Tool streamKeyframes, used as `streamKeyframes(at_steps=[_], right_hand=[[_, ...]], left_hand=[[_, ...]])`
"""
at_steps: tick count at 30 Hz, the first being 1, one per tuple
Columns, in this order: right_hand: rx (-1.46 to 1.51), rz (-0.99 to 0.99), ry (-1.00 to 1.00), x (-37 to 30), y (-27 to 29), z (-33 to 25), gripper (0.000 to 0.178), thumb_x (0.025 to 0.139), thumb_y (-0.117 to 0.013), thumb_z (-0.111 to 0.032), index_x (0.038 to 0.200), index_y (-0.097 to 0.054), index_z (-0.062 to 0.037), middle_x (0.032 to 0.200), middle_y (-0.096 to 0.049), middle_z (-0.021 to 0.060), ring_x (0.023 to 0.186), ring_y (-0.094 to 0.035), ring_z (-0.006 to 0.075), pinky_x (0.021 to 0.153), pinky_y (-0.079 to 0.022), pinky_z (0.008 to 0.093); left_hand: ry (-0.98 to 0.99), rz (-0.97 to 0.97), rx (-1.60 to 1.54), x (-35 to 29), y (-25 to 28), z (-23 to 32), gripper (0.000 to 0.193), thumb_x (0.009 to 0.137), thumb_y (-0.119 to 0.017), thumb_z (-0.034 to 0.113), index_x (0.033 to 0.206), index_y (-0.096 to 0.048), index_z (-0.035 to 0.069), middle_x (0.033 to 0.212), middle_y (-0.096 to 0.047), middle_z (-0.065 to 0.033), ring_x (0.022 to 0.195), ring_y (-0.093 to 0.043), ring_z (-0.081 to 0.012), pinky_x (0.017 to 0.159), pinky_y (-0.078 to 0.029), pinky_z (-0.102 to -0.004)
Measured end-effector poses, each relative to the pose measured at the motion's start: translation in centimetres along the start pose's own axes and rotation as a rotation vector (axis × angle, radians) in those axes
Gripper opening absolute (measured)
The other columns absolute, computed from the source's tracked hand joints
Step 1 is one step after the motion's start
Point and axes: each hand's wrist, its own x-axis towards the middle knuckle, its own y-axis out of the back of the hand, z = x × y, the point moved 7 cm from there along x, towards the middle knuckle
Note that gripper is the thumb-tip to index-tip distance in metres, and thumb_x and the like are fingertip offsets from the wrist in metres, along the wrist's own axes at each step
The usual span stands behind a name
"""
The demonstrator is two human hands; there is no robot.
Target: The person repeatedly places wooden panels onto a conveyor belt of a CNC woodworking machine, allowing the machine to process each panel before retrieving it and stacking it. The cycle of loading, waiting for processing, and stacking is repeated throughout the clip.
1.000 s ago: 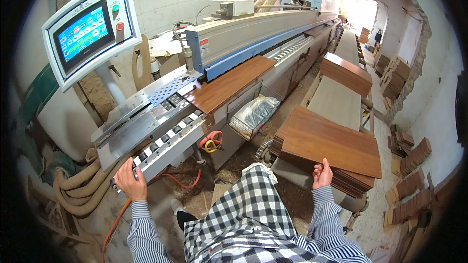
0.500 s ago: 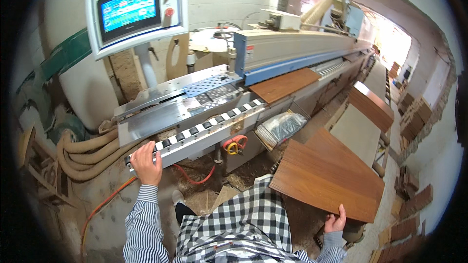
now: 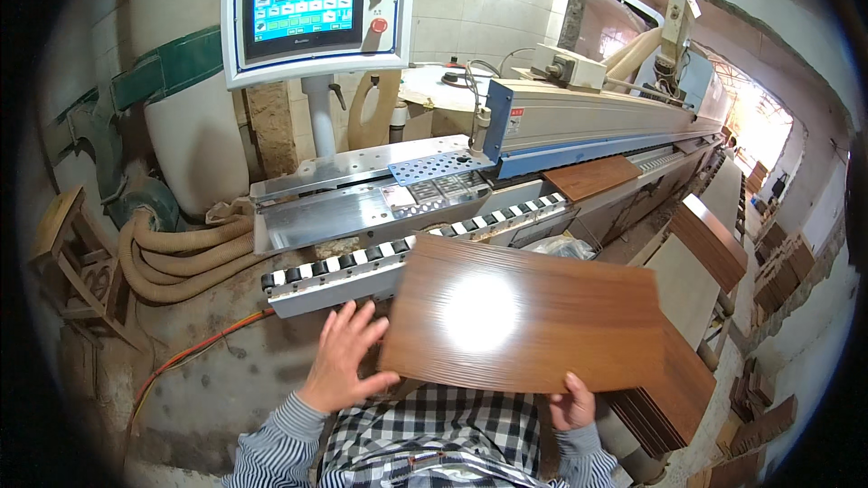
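Observation:
A glossy brown wood-grain board (image 3: 579, 307) is lifted in front of me, with a bright light reflection on its face. My right hand (image 3: 571, 403) grips its near edge, thumb on top and the other fingers mostly hidden beneath. Close to the board's left end, my left hand (image 3: 345, 357) is open with fingers spread; I see no firm hold there. Beyond the board runs a roller rail (image 3: 362, 258) with black and white wheels, along the front of an edge banding machine (image 3: 579, 122). Another brown board (image 3: 592, 178) lies partway along this machine.
Below my board, at right, is a stack of brown boards (image 3: 674, 398); a further stack (image 3: 710, 239) stands farther back. A control screen (image 3: 303, 14) rises on a post. Ribbed hoses (image 3: 181, 262) and an orange hose (image 3: 203, 348) lie left. A wooden stool (image 3: 86, 262) stands far left.
The board has come up off the stack and leftward in my right hand. My left hand has left the rail's end and opened beside the board. The board on the machine has moved farther along.

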Motion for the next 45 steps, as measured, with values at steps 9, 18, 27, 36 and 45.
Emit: streamKeyframes(at_steps=[9, 18, 27, 36, 45], right_hand=[[0.014, -0.313, -0.416, 7.5, -17.1, 11.9, 0.017, 0.094, -0.062, -0.011, 0.110, -0.060, -0.0039, 0.100, -0.065, 0.0030, 0.085, -0.064, 0.0132, 0.066, -0.057, 0.0269], [0.059, -0.449, -0.457, 9.2, -21.9, 12.7, 0.050, 0.098, -0.055, -0.018, 0.142, -0.039, -0.0002, 0.139, -0.050, 0.0182, 0.120, -0.057, 0.0286, 0.100, -0.049, 0.0366], [-1.792, -0.558, 0.364, 2.7, -5.0, 10.5, 0.032, 0.088, -0.062, -0.021, 0.112, -0.067, -0.0012, 0.115, -0.066, 0.0157, 0.110, -0.059, 0.0319, 0.099, -0.043, 0.0454], [-1.891, -0.598, 0.604, 1.0, -3.8, 11.4, 0.021, 0.083, -0.063, -0.018, 0.098, -0.071, -0.0055, 0.108, -0.069, 0.0093, 0.109, -0.057, 0.0272, 0.101, -0.040, 0.0429], [-1.891, -0.569, 0.613, 0.9, -4.0, 11.1, 0.021, 0.084, -0.063, -0.019, 0.097, -0.072, -0.0051, 0.107, -0.069, 0.0088, 0.108, -0.058, 0.0258, 0.100, -0.040, 0.0427]], left_hand=[[0.249, 0.274, 0.287, -7.8, 6.1, -5.0, 0.063, 0.076, -0.076, 0.044, 0.123, -0.060, 0.005, 0.137, -0.054, -0.0162, 0.134, -0.042, -0.0369, 0.110, -0.033, -0.0504], [0.425, 0.419, 0.274, -5.8, 8.8, -12.4, 0.057, 0.074, -0.080, 0.028, 0.121, -0.062, 0.001, 0.138, -0.053, -0.0175, 0.134, -0.042, -0.0362, 0.108, -0.036, -0.0463], [0.434, 0.407, 0.224, -2.6, 8.7, -15.5, 0.057, 0.075, -0.078, 0.033, 0.121, -0.062, 0.002, 0.138, -0.053, -0.0173, 0.136, -0.040, -0.0346, 0.112, -0.031, -0.0463], [0.502, 0.419, 0.277, -4.4, 9.3, -16.1, 0.062, 0.078, -0.075, 0.029, 0.131, -0.053, 0.005, 0.147, -0.042, -0.0177, 0.140, -0.031, -0.0357, 0.115, -0.025, -0.0470], [0.572, 0.461, 0.094, -6.0, 10.1, -16.5, 0.051, 0.081, -0.072, 0.015, 0.128, -0.057, 0.003, 0.143, -0.049, -0.0137, 0.139, -0.035, -0.0317, 0.112, -0.032, -0.0418]])
